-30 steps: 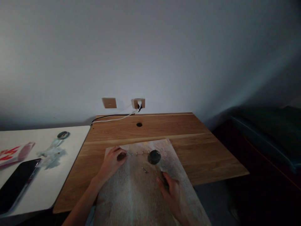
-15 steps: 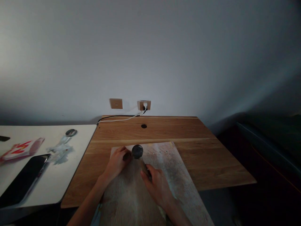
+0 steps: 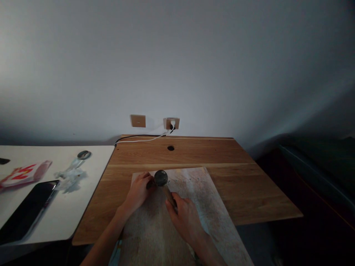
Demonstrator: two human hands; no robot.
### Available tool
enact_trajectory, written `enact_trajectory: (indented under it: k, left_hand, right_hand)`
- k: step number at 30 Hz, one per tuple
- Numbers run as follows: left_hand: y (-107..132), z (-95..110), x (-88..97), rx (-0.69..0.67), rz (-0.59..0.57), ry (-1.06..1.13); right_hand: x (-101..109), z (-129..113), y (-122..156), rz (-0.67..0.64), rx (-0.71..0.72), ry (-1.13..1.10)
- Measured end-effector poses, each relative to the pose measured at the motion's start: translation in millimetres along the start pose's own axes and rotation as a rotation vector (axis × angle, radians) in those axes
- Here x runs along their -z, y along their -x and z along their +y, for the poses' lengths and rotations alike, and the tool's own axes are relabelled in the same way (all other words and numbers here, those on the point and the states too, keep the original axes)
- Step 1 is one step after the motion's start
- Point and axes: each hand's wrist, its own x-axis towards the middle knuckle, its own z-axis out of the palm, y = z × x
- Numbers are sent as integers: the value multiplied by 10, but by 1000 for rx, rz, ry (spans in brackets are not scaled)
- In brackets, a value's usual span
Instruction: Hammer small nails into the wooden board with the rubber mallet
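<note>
A pale wooden board lies on the brown wooden desk in front of me. My right hand is closed round the wooden handle of a hammer, whose dark round head sits near the board's far left edge. My left hand rests on the board just left of the hammer head, its fingers pinched on something small and dark that I cannot make out. A few small nails stand in a row along the board's far edge, right of the hammer head.
A white table adjoins the desk on the left, with a dark phone, a red-and-white packet, crumpled wrapping and a round metal thing. Wall sockets with cables sit behind the desk. Dark furniture stands at right.
My right hand has carried the hammer leftward, so its head went from the board's middle to beside my left fingers. The loose nail on the board is no longer visible. My left hand stayed.
</note>
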Motion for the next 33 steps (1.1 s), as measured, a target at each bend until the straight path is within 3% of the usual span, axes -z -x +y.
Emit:
enact_trajectory:
  k: [13, 20, 24, 28, 33]
  left_hand:
    - [-4, -32, -17, -34, -10, 11]
    - [28, 32, 28, -29, 51, -7]
    - [120, 218, 35, -215, 55, -91]
    - [206, 580, -45, -514, -108, -241]
    - [188, 938, -182, -663, -217, -426]
  right_hand:
    - [-11, 47, 38, -3, -14, 9]
    - [60, 474, 336, 101, -110, -297]
    - [73, 723, 488, 203, -151, -322]
    - [31, 837, 530, 227, -157, -286]
    - [-34, 868, 527, 269, -165, -282]
